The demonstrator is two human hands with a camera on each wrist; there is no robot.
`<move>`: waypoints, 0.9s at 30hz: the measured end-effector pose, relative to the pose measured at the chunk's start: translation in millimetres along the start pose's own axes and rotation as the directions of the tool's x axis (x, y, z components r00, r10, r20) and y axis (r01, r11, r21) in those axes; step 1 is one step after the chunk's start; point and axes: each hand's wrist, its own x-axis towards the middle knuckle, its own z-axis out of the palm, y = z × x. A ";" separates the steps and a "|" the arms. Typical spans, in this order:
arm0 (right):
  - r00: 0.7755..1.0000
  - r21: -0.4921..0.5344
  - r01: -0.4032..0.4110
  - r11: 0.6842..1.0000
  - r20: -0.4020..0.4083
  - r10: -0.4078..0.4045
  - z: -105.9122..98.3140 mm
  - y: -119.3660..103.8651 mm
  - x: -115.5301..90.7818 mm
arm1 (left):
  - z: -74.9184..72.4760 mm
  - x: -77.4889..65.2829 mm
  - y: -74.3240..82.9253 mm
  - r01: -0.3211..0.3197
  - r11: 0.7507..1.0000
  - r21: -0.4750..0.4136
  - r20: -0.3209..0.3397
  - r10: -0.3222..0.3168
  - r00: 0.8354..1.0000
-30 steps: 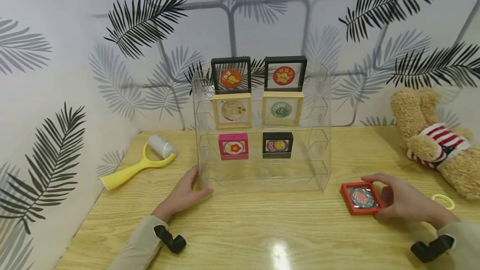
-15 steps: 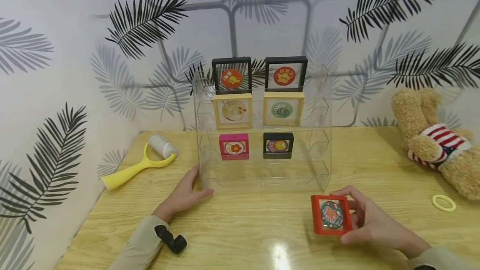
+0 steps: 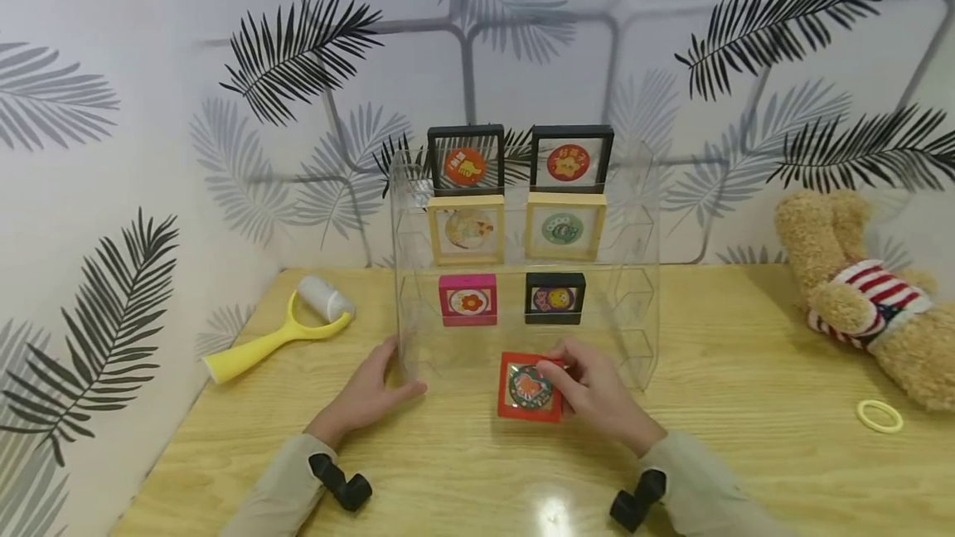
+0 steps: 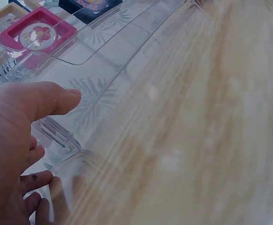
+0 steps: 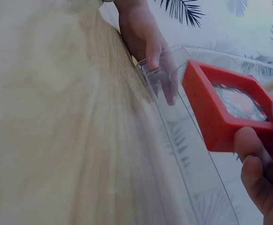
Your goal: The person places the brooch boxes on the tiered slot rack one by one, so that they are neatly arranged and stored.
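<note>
In the head view, a clear acrylic tiered stand [image 3: 462, 371] stands mid-table with picture frames on its tiers. My right hand [image 3: 604, 396] pinches a small red frame [image 3: 515, 412] with a round green and red picture, thumb across its face. The red frame is held in front of the stand's bottom tier; in the right wrist view the red frame [image 5: 206, 108] looks raised off the table. My left hand [image 3: 366, 396] rests at the stand's lower left corner, thumb stretched in front and the other fingers by the side panel. Part of those fingers is hidden in the head view.
On the stand are two black frames [image 3: 573, 129] at the top, two yellow frames [image 3: 467, 260] below, then a pink frame [image 3: 468, 321] and a small black frame [image 3: 555, 318]. A yellow slingshot-shaped tool [image 3: 261, 348], a grey-white cylinder [image 3: 319, 295], a teddy bear [image 3: 843, 305] and a yellow ring [image 3: 879, 428] lie around.
My right hand has lifted the red frame from the table's right side and carried it left to the front of the stand. My left hand has stayed at the stand's corner.
</note>
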 end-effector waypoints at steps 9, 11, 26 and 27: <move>0.903 -0.277 0.382 0.882 -0.090 -0.419 32.4 -4.2 41.8 | 1.9 2.1 6.0 -0.008 1.000 -0.013 0.003 0.008 1.000; 0.880 -0.368 0.419 0.830 -0.062 -0.472 35.1 -3.3 45.2 | 2.6 3.2 7.3 -0.013 1.000 -0.009 0.001 0.013 1.000; 0.929 -0.380 0.357 0.853 0.052 -0.366 22.1 -4.4 30.3 | 4.0 9.1 8.2 -0.004 1.000 -0.016 -0.004 0.004 1.000; 0.931 -0.382 0.351 0.855 0.049 -0.361 18.5 -3.7 27.0 | 4.3 9.0 7.8 -0.001 1.000 -0.016 -0.002 0.001 1.000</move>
